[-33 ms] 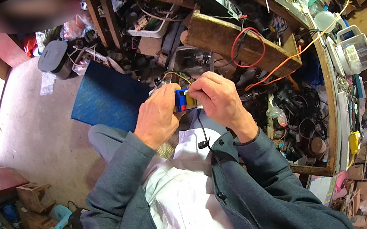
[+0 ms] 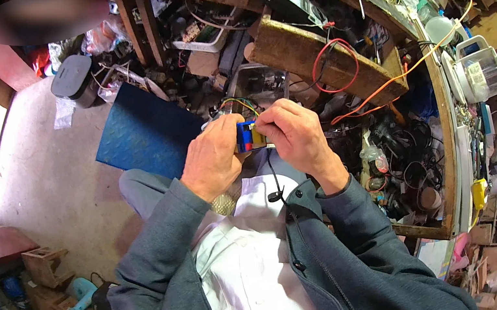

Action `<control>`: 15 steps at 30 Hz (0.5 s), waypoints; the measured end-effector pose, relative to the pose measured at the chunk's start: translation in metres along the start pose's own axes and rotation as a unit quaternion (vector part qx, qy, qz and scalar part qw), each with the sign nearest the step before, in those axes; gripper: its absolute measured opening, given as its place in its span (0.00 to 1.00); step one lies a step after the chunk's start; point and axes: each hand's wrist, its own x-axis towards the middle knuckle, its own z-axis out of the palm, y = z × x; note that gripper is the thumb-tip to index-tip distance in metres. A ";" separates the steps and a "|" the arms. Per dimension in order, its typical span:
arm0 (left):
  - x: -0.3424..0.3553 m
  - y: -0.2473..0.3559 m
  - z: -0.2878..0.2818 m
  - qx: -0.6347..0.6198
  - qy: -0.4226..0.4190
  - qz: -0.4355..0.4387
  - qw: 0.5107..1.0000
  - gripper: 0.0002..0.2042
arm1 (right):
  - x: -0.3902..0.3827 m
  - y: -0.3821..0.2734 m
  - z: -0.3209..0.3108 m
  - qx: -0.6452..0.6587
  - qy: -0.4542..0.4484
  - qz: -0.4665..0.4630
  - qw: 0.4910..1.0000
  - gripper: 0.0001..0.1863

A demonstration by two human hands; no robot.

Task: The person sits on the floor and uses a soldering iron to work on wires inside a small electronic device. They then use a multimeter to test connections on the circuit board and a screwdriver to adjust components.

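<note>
Close in front of my body, my left hand (image 2: 210,161) is closed on a small blue block (image 2: 245,136) with yellow and red parts, perhaps a battery pack, gripping it from the left. The fingers of my right hand (image 2: 294,134) are pinched at its upper right, over the yellow part; their tips are partly hidden. Thin yellow and green wires (image 2: 236,100) arch just beyond the block. A clear plastic tub (image 2: 255,77) lies behind them. A dark cord (image 2: 272,167) hangs below my right fingers.
A blue mat (image 2: 139,127) lies at front left on the concrete floor (image 2: 51,194). A wooden shelf (image 2: 303,47) carries looped red and orange cables. Tangled black cables (image 2: 407,161) fill the space at my right, beside a cluttered bench (image 2: 456,140). A grey bin (image 2: 72,82) stands at back left.
</note>
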 end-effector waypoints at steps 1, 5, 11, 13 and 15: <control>0.002 -0.001 0.000 0.002 -0.002 0.005 1.000 0.26 | -0.002 0.003 0.000 0.004 0.000 0.002 1.000 0.08; 0.014 -0.013 -0.002 -0.007 0.030 0.007 1.000 0.24 | 0.000 0.009 -0.014 0.050 0.015 0.111 0.992 0.15; 0.066 -0.043 0.000 -0.030 0.029 0.017 0.999 0.23 | 0.008 0.047 -0.063 -0.179 0.221 0.064 0.956 0.09; 0.084 -0.057 0.013 -0.041 0.011 0.039 0.998 0.22 | 0.015 0.075 -0.082 -0.280 0.272 0.016 0.920 0.08; 0.098 -0.064 0.023 -0.045 -0.017 0.070 0.996 0.23 | 0.021 0.095 -0.098 -0.325 0.260 0.026 0.909 0.06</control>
